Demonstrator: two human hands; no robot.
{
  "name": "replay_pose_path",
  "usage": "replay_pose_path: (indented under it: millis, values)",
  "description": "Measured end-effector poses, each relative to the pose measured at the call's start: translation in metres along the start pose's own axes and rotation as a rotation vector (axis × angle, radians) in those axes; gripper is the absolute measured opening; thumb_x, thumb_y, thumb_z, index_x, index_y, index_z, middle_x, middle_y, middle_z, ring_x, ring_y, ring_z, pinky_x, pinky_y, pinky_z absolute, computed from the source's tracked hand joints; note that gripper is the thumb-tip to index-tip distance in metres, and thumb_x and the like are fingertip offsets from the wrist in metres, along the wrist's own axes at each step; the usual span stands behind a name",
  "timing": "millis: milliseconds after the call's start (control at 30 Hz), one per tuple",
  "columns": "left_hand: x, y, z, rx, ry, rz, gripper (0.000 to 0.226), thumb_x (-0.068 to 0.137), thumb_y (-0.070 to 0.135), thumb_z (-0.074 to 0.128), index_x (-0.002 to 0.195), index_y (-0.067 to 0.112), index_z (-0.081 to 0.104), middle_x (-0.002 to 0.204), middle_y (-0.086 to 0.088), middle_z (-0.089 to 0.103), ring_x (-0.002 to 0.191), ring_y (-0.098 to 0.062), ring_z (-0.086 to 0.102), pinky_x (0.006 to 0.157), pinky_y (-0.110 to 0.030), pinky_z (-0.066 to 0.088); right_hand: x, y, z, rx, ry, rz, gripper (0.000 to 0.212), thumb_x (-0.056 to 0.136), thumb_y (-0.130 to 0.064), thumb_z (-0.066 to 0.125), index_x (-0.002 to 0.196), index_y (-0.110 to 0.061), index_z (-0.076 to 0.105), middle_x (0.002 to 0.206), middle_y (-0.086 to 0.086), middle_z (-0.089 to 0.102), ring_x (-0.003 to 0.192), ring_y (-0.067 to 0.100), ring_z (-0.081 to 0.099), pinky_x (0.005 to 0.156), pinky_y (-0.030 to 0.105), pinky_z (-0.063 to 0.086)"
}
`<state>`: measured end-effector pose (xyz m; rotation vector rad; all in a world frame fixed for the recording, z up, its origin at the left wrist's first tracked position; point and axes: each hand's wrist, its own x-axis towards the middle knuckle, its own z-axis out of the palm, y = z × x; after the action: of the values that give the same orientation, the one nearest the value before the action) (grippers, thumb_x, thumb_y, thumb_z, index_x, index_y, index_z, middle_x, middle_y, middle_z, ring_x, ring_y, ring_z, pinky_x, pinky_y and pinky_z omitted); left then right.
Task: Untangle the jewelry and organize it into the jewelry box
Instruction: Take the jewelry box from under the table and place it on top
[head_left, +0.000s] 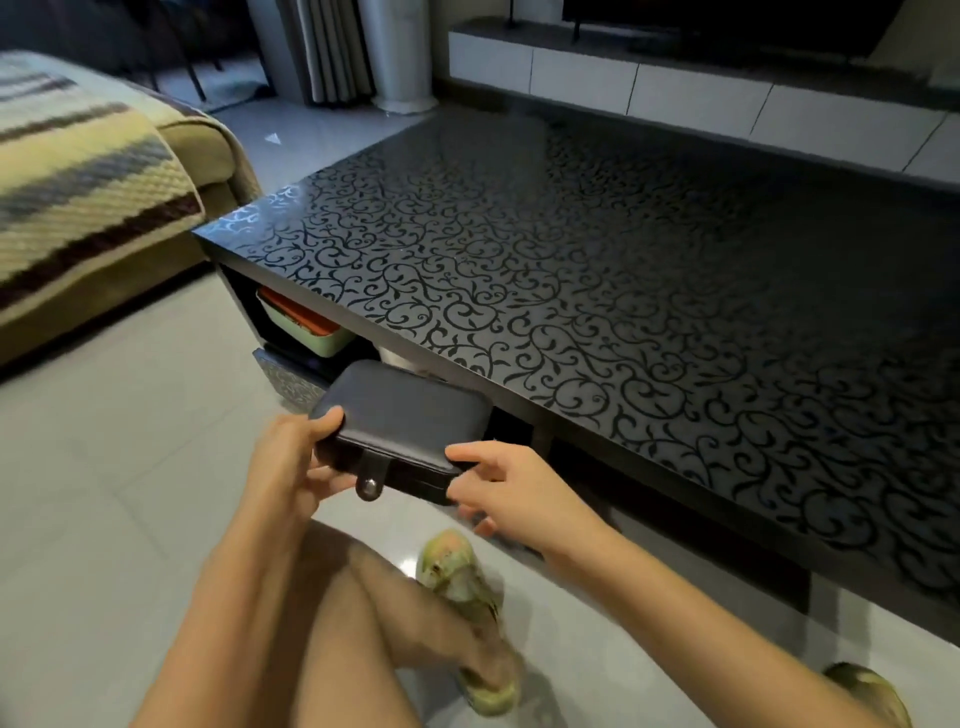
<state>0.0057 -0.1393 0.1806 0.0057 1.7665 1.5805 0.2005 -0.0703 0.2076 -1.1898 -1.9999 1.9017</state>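
The jewelry box (410, 415) looks like dark leather, smooth and a little shiny, and the strap (375, 467) on its front has a small round metal snap (369, 487). The table (623, 291) top is black and very glossy, like glass, with a swirly leaf pattern in it, and the floor (130, 467) is pale, smooth, shiny tile. The blanket (78, 182) on the sofa (218, 150) is thick knitted cloth that looks bumpy and rough, and the tub (311, 332) under the table looks like smooth green plastic.
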Motion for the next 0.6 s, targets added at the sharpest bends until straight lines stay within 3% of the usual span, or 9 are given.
replay_pose_path:
  millis: [67,167,267,333,400,600]
  values:
    - [-0.024,0.003,0.009,-0.032,-0.027,-0.05,0.01,0.088,0.015,0.059,0.092,0.01,0.052,0.085,-0.012,0.057,0.07,-0.028,0.062,0.041,-0.026,0.053,-0.018,-0.002,-0.01,-0.107,0.083,-0.093,0.038,0.09,-0.017,0.055,0.127,-0.022,0.056,0.08,-0.001,0.06,0.066,0.011,0.054,0.061,0.023,0.046]
    - [-0.05,0.006,0.033,-0.025,-0.049,-0.02,0.009,0.089,0.015,0.059,0.087,0.01,0.051,0.092,-0.014,0.056,0.068,-0.027,0.063,0.045,-0.029,0.055,-0.039,0.004,-0.032,-0.282,0.235,-0.2,0.039,0.089,-0.02,0.055,0.127,-0.025,0.055,0.087,-0.006,0.062,0.081,0.011,0.059,0.082,0.029,0.05]
    - [-0.073,0.005,0.073,-0.028,-0.141,0.011,0.012,0.091,0.013,0.054,0.099,0.006,0.049,0.082,-0.011,0.052,0.038,-0.013,0.053,0.038,-0.025,0.052,-0.062,0.016,-0.063,-0.507,0.424,-0.27,0.046,0.089,-0.03,0.057,0.134,-0.031,0.046,0.103,-0.008,0.057,0.098,0.01,0.054,0.088,0.026,0.043]
    - [-0.085,0.0,0.103,-0.021,-0.206,0.02,0.011,0.092,0.013,0.054,0.1,0.007,0.048,0.076,-0.009,0.05,0.031,-0.009,0.047,0.036,-0.023,0.049,-0.073,0.026,-0.084,-0.647,0.547,-0.283,0.053,0.089,-0.039,0.056,0.139,-0.034,0.038,0.116,-0.007,0.051,0.109,0.012,0.049,0.088,0.026,0.04]
    - [-0.099,-0.01,0.142,-0.017,-0.313,0.005,0.005,0.092,0.011,0.054,0.092,0.007,0.051,0.078,-0.013,0.055,0.05,-0.019,0.055,0.039,-0.025,0.052,-0.086,0.039,-0.112,-0.717,0.649,-0.238,0.059,0.09,-0.043,0.055,0.143,-0.035,0.03,0.12,-0.005,0.046,0.112,0.013,0.046,0.089,0.026,0.04]
    - [-0.112,-0.043,0.254,-0.015,-0.478,-0.049,0.037,0.088,0.012,0.06,0.12,-0.002,0.047,0.113,-0.019,0.061,0.089,-0.033,0.065,0.05,-0.038,0.055,-0.102,0.075,-0.195,-0.774,0.851,-0.075,0.063,0.091,-0.04,0.057,0.145,-0.029,0.028,0.123,0.001,0.042,0.112,0.017,0.046,0.089,0.025,0.038]
